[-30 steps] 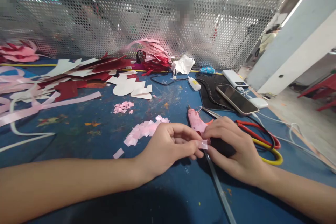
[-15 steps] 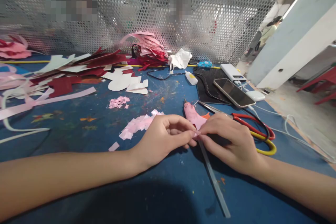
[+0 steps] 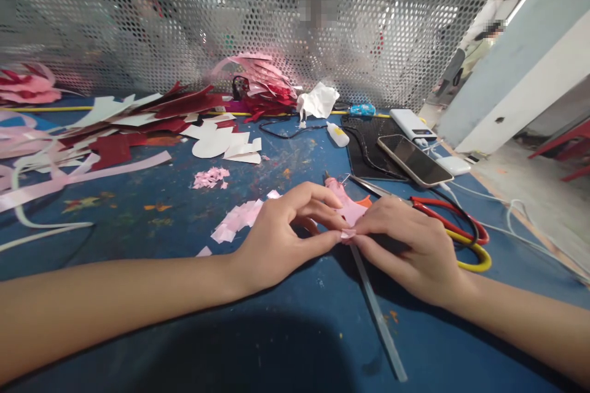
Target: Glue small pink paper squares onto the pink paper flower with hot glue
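The blue work table fills the lower two thirds of the frame; its surface is matt, scuffed and flecked with paint or glue. A perforated metal screen closes off the top of the frame behind it.

At upper left lie stiff red and white paper offcuts and glossy pink ribbon strips, pushed back from the hands.

At right centre a smartphone rests on a black mat, beside a white power bank. Scissors with red and yellow loop handles lie just right of the right hand.

The pink hot-glue gun lies just behind the fingertips at centre frame, within immediate reach; a translucent glue stick extends from it toward the lower edge.

A loose heap of small pink paper squares lies just left of the left hand.

The left hand and right hand meet at centre frame. Both are closed in a fingertip pinch on one pink paper piece, thin and flat, held low over the table; the left index finger is lifted clear.
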{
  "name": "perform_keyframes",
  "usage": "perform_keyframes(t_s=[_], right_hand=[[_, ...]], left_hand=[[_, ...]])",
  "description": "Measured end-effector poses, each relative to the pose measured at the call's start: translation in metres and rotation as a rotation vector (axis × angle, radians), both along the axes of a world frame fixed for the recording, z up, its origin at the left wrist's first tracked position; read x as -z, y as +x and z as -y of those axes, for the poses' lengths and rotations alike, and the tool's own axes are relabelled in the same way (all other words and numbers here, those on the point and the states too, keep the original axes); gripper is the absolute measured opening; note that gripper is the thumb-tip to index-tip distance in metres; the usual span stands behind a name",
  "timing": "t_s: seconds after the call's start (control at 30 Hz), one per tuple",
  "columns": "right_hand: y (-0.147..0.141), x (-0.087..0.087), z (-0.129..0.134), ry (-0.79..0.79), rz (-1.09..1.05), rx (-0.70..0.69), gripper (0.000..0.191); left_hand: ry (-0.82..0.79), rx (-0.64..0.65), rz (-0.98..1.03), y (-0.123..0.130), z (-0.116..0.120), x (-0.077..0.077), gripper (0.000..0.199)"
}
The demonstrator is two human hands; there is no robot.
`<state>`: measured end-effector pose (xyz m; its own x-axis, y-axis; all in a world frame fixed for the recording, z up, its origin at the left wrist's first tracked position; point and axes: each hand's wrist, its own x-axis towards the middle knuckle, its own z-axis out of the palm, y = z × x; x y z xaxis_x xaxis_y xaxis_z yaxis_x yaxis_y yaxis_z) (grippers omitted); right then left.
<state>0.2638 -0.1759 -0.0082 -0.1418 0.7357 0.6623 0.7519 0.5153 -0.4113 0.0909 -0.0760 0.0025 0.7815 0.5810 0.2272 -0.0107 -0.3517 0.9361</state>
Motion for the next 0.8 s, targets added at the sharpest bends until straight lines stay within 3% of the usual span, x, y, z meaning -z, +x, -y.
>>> perform_keyframes(t_s=[0.37,0.67,0.8], right_hand=[[-0.0001,0.0021,0.0004,0.035,0.084,-0.004,0.008],[-0.0052,0.0049,0.0001,0.121,0.320,0.044,0.015],[-0.0044,0.0099,0.0025,0.127,0.443,0.053,0.022]], left_hand=[[0.160,0.003,-0.027,-0.0001,0.0020,0.0002,0.031],[0.387,-0.066,-0.084,0.0013,0.0097,-0.0003,0.038],[0.507,-0.018,-0.119,-0.0002,0.0083,0.0045,0.037]])
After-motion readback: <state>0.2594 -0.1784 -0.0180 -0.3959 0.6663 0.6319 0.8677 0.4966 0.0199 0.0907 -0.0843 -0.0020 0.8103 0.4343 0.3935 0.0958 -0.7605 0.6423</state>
